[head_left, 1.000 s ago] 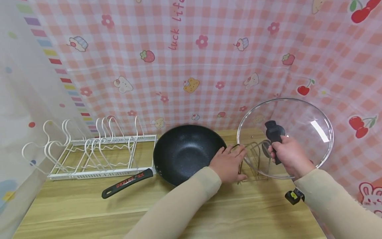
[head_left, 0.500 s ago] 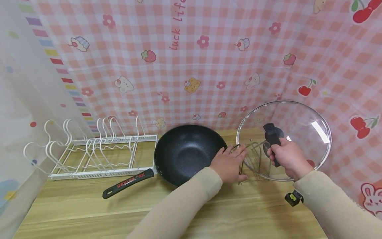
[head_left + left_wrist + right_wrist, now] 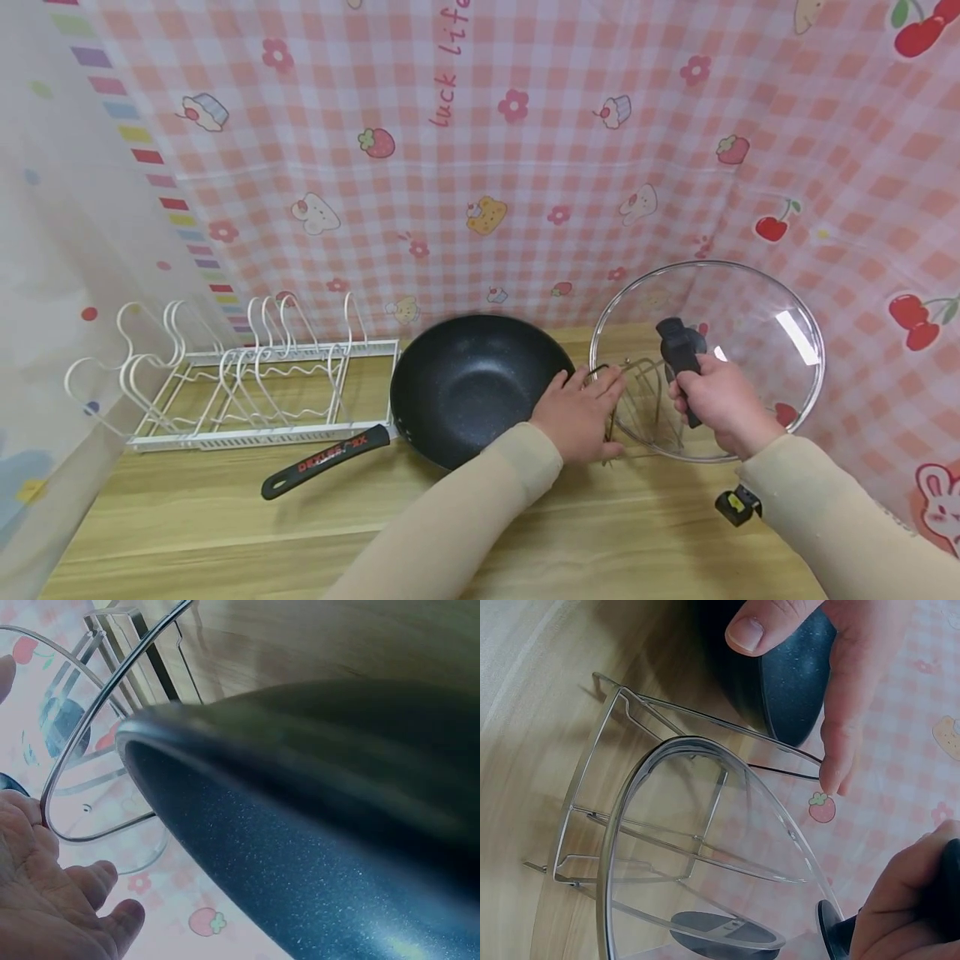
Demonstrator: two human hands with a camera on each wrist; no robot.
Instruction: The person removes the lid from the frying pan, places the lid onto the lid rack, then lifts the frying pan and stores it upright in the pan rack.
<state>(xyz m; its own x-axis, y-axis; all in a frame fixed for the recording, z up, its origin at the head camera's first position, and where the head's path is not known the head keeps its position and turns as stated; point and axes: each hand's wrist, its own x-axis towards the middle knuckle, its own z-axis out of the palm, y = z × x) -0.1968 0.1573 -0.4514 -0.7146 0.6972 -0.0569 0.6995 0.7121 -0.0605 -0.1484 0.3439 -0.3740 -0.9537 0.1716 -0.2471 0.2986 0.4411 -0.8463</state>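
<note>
My right hand [image 3: 727,404] grips the black handle [image 3: 681,348] of a large round glass lid [image 3: 765,325] with a metal rim. The lid is tilted, over the right part of a small metal wire rack [image 3: 577,787]. In the right wrist view the lid's lower rim reaches in between the rack's wires. My left hand [image 3: 577,421] rests on the rack's left wire loop [image 3: 71,750], fingers spread and mostly straight. Just left of that hand stands a black wok [image 3: 476,387], leaning with its inside facing me, partly hidden by the left forearm.
A white wire rack [image 3: 285,434] with several upright loops stands at the left on the wooden table [image 3: 225,533]. The wok's handle [image 3: 322,462] points to the front left. A pink checked cloth [image 3: 450,183] hangs close behind everything.
The right hand has lowered the glass lid and brought it slightly left, closer over the wire rack. My left hand stays on the rack's loop.
</note>
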